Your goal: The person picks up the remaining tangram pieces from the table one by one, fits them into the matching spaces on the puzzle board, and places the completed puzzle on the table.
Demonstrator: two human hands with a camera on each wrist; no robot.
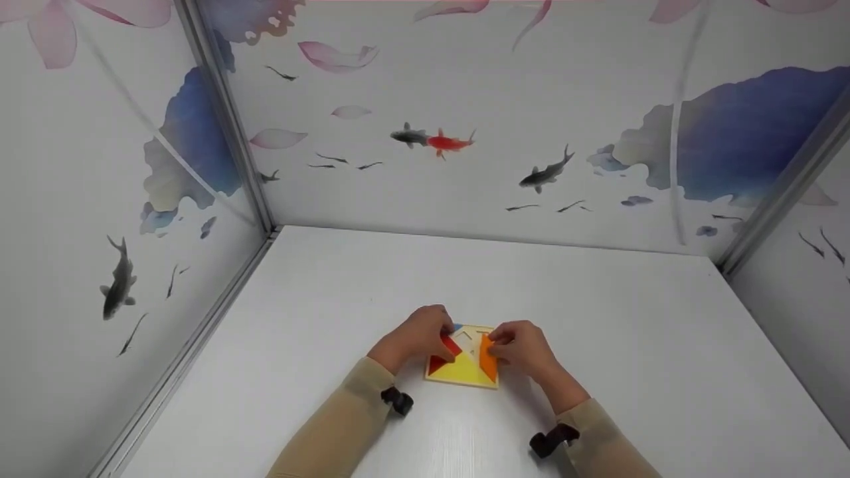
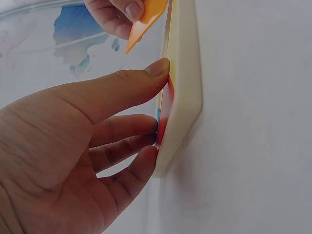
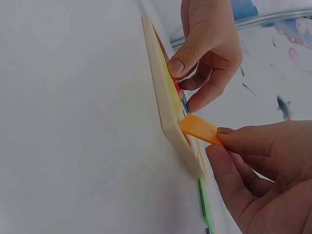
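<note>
A square tangram board (image 3: 158, 87) with a pale raised rim lies on the table. In its tray sit a large yellow piece (image 1: 458, 370), red piece areas (image 1: 452, 344) and a bit of blue (image 1: 458, 327). My left hand (image 1: 418, 335) rests on the board's left side, thumb near the yellow and red, fingertips toward the blue. Between thumb and fingers, my right hand (image 1: 528, 348) pinches an orange tangram piece (image 3: 201, 129). That piece is tilted, one end over the right part of the tray, where bare recesses show.
Beyond the board's far end in the right wrist view lie a green piece (image 3: 205, 204) and the tip of a purple piece (image 3: 208, 230). The white table (image 1: 332, 279) is bordered by printed panels (image 1: 465, 192) at the back and sides.
</note>
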